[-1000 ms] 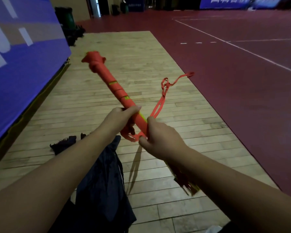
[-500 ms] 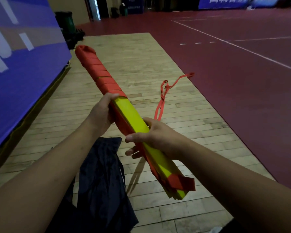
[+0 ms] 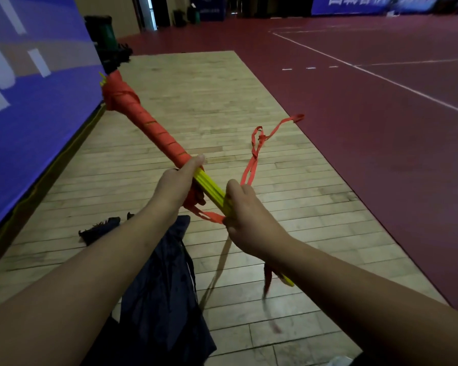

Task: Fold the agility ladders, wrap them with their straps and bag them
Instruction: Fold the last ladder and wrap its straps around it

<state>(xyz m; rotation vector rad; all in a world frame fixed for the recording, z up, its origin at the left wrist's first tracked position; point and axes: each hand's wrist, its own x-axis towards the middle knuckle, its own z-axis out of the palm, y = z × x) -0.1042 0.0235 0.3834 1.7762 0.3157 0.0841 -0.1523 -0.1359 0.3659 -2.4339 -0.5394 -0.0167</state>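
Two hands: left grip (image 3: 175, 186) holds half-wrapped yellow ladder bundle (image 3: 212, 188), right grip (image 3: 247, 216) pinches orange strap (image 3: 209, 216).

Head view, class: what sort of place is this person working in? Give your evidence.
Probably an indoor sports hall: a red court floor marked with white boundary lines, a strip of wooden floorboards, and a big blue banner standing beside it.

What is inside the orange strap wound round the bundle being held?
Yellow rungs: tips poke out at the far end, and a bare stretch shows between the left hand and right hand. Where the orange strap is wound round them, they are covered from view.
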